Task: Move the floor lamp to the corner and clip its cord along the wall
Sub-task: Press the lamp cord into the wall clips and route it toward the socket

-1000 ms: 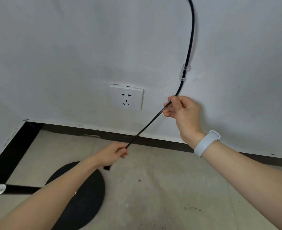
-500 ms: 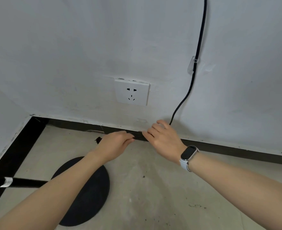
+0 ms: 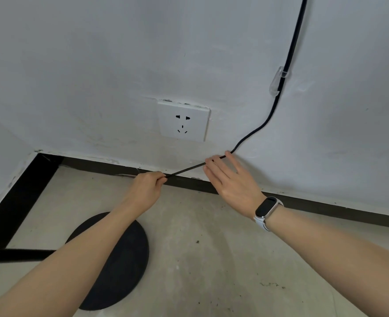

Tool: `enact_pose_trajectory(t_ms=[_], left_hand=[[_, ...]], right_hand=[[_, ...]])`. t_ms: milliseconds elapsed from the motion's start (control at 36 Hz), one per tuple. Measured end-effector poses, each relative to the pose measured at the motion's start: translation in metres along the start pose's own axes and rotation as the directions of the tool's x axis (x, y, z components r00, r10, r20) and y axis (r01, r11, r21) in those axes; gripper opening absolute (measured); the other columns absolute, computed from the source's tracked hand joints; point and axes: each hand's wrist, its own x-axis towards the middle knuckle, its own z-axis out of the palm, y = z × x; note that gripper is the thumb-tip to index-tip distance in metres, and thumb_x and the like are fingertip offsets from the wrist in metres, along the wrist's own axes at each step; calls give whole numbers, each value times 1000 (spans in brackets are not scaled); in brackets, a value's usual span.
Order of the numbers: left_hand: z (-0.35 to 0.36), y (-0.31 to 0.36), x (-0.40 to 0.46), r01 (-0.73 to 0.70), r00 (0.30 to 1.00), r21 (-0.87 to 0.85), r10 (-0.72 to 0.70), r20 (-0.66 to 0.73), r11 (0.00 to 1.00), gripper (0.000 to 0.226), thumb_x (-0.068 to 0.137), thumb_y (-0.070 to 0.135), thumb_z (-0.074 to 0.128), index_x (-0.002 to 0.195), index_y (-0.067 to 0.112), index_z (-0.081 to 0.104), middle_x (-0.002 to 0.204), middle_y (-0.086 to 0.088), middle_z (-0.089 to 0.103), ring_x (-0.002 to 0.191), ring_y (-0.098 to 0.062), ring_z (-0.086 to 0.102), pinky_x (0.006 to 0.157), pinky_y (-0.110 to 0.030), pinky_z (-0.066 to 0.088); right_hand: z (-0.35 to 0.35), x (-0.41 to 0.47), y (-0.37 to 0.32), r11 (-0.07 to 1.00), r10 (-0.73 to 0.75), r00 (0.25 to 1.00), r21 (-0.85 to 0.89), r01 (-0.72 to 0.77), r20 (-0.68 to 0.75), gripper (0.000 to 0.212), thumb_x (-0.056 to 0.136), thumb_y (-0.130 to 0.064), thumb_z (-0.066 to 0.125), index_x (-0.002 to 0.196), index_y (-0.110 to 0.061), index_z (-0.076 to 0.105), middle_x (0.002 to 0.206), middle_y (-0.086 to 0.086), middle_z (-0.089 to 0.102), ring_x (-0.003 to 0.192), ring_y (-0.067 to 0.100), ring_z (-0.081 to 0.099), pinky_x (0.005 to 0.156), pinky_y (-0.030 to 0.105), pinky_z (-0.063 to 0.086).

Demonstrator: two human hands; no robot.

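The black lamp cord [image 3: 289,49] comes down the white wall at the upper right and passes through a clear clip [image 3: 277,81]. It curves left to the fingertips of my right hand [image 3: 231,180], which lies flat with its fingers stretched over the cord just above the baseboard. From there the cord runs taut, down and left, into my left hand [image 3: 146,189], whose closed fingers pinch it. The lamp's round black base [image 3: 122,261] sits on the floor under my left forearm. Its black pole [image 3: 22,255] points off the left edge.
A white wall socket [image 3: 183,121] with nothing plugged in sits on the wall, left of the cord's bend. A dark baseboard [image 3: 314,205] runs along the foot of the wall and turns at the room corner [image 3: 38,153] on the left. The floor [image 3: 212,259] is bare grey concrete.
Both hands dropped from mid-wall to the baseboard with the cord. Since half a second ago they have drawn apart, the cord now taut between them, and my right hand's fingers have flattened.
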Motion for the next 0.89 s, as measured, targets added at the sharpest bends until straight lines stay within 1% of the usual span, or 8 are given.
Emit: enact_pose_trajectory(t_ms=[56, 111, 250, 333, 500, 667, 750, 889], left_hand=[[4, 2, 5, 39, 999, -47, -39, -13, 998, 13, 89, 11, 55, 94, 4, 64, 84, -13, 70, 81, -33, 62, 66, -30, 40], [8, 4, 9, 85, 996, -96, -86, 0, 992, 11, 89, 13, 55, 94, 5, 60, 81, -14, 69, 80, -33, 61, 72, -36, 48], [17, 5, 14, 123, 992, -100, -121, 29, 987, 8, 90, 15, 54, 87, 8, 58, 71, -15, 66, 72, -33, 60, 69, -45, 51], [21, 5, 17, 143, 989, -90, -141, 36, 986, 10, 90, 17, 53, 86, 11, 59, 75, -14, 68, 76, -31, 62, 70, -43, 52], [22, 7, 25, 135, 991, -34, -135, 18, 990, 14, 90, 17, 50, 88, 12, 63, 77, -9, 71, 80, -31, 62, 72, -42, 51], [22, 6, 30, 105, 994, 90, -106, -2, 990, 19, 94, 22, 45, 98, 13, 62, 86, -8, 71, 84, -30, 62, 69, -38, 48], [23, 6, 31, 101, 995, 121, -98, -29, 988, 21, 94, 22, 44, 99, 12, 62, 87, -11, 71, 85, -33, 62, 69, -37, 45], [24, 14, 33, -3, 989, 220, 35, -144, 976, 21, 94, 22, 47, 94, 9, 64, 80, -12, 72, 73, -33, 62, 81, -35, 30]], right_hand=[[2, 4, 0, 1000, -2, 1000, -19, 2, 25, 46, 88, -3, 23, 123, -3, 52, 127, 13, 59, 117, 27, 54, 103, 50, 38], [5, 7, -2, 999, -21, 1000, -24, 22, 23, 46, 88, -3, 23, 121, -5, 55, 126, 11, 59, 115, 26, 55, 102, 49, 40], [14, 8, -5, 993, -106, 994, -44, 106, 7, 40, 83, -16, 52, 121, -8, 56, 129, 8, 59, 116, 22, 56, 100, 44, 45], [18, 7, -5, 990, -112, 993, -87, 115, 39, 43, 85, -19, 51, 126, -8, 51, 134, 9, 54, 122, 23, 51, 104, 45, 41], [19, 5, -5, 966, -99, 982, -223, 134, 160, 52, 94, -18, 36, 140, -2, 19, 152, 15, 22, 139, 30, 23, 112, 51, 16], [21, 5, -9, 954, -109, 966, -249, 168, 235, 58, 96, -17, 26, 140, 1, -7, 155, 19, -2, 142, 35, 1, 109, 55, -3], [21, 4, -10, 965, -108, 962, -207, 162, 252, 61, 96, -19, 28, 140, 1, -9, 154, 21, -4, 141, 36, 2, 111, 56, 1], [23, -3, -7, 983, -118, 958, -106, 150, 263, 59, 95, -14, 33, 141, -1, -1, 153, 25, 1, 140, 38, 10, 112, 56, 9]])
